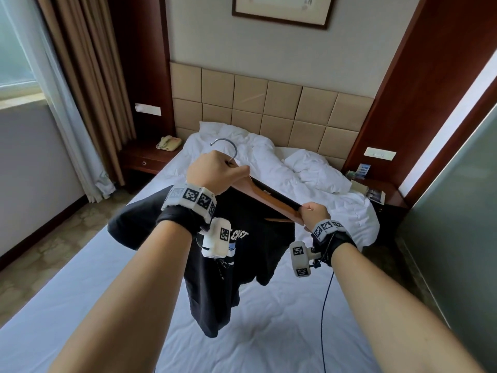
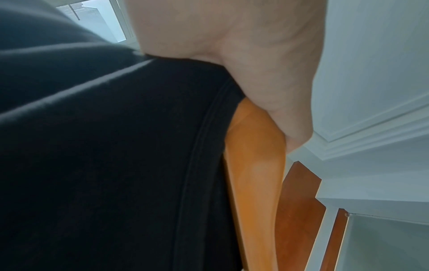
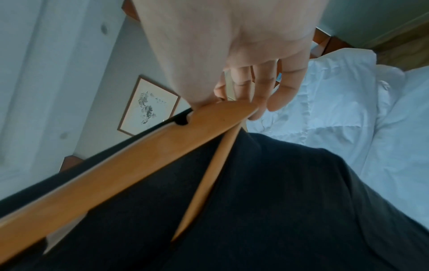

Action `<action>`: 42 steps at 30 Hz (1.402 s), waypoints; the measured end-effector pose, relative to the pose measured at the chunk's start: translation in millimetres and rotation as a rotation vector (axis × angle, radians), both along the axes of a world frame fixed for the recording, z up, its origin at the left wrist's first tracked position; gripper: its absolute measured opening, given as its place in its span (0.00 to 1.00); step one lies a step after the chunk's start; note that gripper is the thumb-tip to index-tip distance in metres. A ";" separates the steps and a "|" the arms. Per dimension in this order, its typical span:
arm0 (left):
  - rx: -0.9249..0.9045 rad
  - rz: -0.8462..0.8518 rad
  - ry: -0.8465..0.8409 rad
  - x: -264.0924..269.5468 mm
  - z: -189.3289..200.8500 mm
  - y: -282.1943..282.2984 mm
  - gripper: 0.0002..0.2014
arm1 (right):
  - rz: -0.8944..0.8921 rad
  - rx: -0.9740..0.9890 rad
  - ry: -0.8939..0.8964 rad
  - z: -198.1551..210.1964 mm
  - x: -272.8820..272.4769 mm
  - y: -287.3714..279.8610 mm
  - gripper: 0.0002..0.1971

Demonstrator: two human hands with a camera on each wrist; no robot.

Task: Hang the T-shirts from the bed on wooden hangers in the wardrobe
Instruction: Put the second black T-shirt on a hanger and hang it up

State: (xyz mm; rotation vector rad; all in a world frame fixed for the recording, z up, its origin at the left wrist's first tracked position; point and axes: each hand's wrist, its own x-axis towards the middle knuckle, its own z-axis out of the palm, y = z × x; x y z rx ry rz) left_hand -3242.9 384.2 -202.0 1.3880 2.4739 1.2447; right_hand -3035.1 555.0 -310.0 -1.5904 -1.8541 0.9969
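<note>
**Getting a black tee onto the hanger**

Holding the wooden hanger (image 1: 265,196) up over the bed (image 1: 269,305), left hand (image 1: 215,175) wrapped round its neck by the hook so it stays level. Right hand (image 1: 314,212) pinches the bare far tip, probably to work the shirt's shoulder over it. The black T-shirt (image 1: 236,254) dangles half-on underneath, clear of the sheet. Wardrobe isn't in view.

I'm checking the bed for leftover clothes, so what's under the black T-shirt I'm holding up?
Below the black T-shirt, held up on the wooden hanger, lies the bed's white sheet. The patch directly behind the hanging fabric is covered, so anything lying there cannot be seen.
</note>
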 end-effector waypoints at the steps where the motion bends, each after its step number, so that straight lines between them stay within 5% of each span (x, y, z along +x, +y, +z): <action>1: 0.003 -0.005 -0.014 -0.3 -2.0 0.2 0.23 | -0.012 0.002 -0.001 0.3 -0.5 -0.6 0.07; 10: 0.072 0.093 0.035 2.1 4.4 -3.1 0.20 | -0.045 0.212 -0.330 7.7 3.3 -8.0 0.12; 22: 0.065 0.020 0.012 1.1 -5.2 -1.1 0.23 | -0.005 0.047 0.047 24.3 -10.3 -5.1 0.13; 32: 0.183 -0.045 -0.219 -1.3 -16.4 2.1 0.31 | 0.003 0.125 0.198 20.4 -17.1 -16.3 0.19; 42: 0.127 -0.092 -0.225 16.0 -24.5 19.3 0.30 | 0.131 0.242 0.141 24.7 -30.5 -35.9 0.18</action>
